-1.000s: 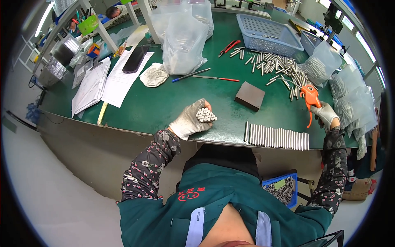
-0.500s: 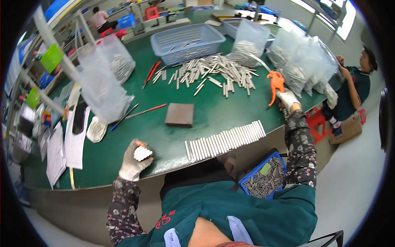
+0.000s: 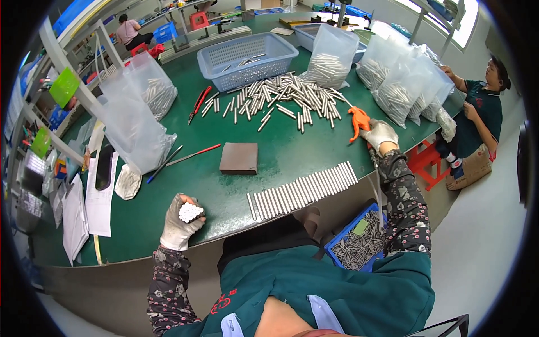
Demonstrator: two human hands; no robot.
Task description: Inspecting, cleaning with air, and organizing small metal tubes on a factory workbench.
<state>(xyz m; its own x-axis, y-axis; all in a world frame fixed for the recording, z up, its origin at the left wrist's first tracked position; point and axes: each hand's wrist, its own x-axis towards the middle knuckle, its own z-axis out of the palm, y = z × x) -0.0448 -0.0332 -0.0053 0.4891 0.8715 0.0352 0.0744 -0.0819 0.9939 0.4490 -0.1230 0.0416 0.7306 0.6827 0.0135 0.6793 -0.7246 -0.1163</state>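
— How are the hands posed?
— The left hand has its grip clamped on a bundle of metal rods, held near the desk edge. The right hand grips an orange air gun, arm outstretched.
— Containers?
— The blue basket holds a few rods, beyond the loose rod pile.

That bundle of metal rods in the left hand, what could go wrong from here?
The left hand grips the bundle of rods upright near the table edge; a loose grip could let some slide out onto the floor. The neat row of rods also lies close to that edge, so a sleeve might sweep it off. The right hand holds an orange tool, so it cannot help.
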